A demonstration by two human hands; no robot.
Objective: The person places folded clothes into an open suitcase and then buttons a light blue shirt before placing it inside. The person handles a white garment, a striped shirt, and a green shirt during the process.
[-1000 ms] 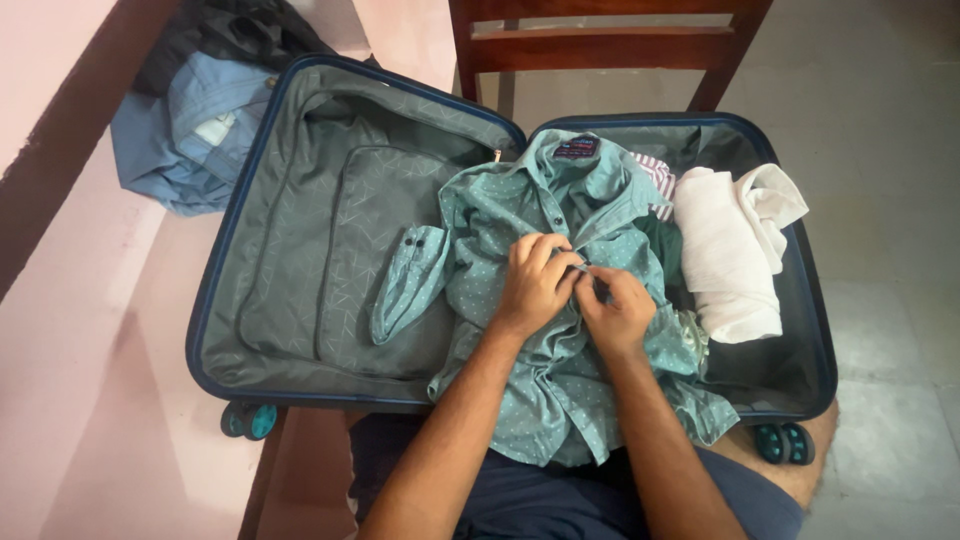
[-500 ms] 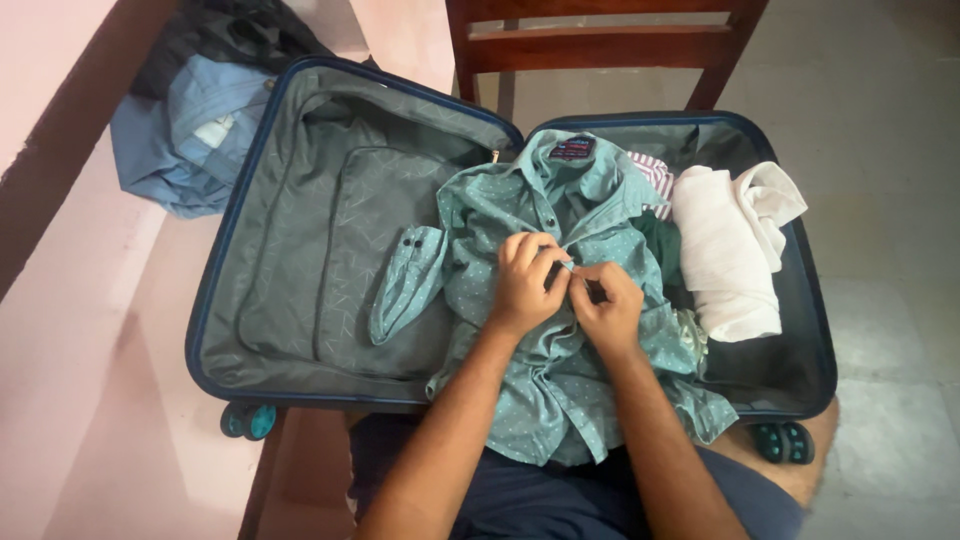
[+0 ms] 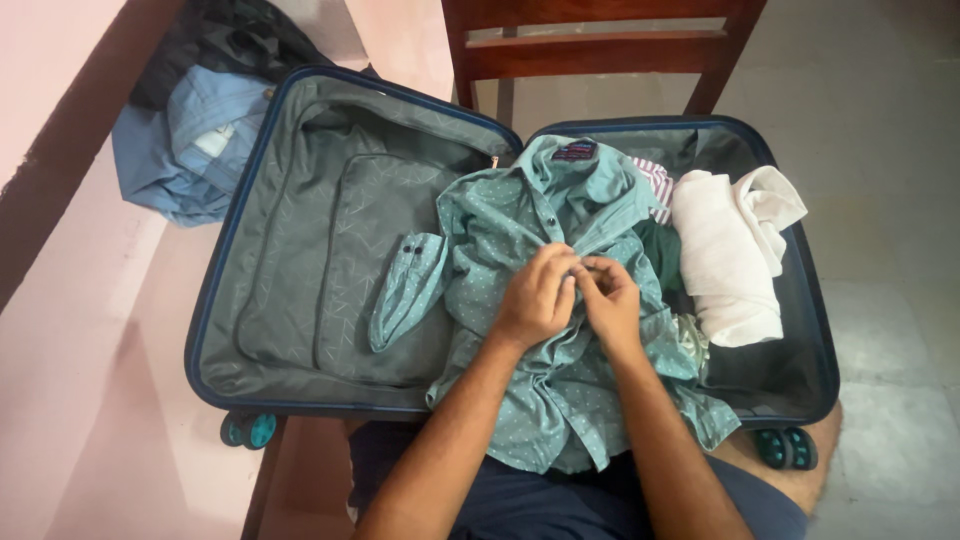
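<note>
Evidently mid-buttoning, the teal dotted shirt (image 3: 560, 300) lay spread over the open suitcase (image 3: 300, 250), its hem spilling onto the person's lap. Both the left hand (image 3: 535, 300) and right hand (image 3: 610, 305) were pinched shut on the shirt's front placket. The loose cloth could bunch and misalign the placket. The fingertips hid the button itself; beside them sat a white towel (image 3: 735, 255).
</note>
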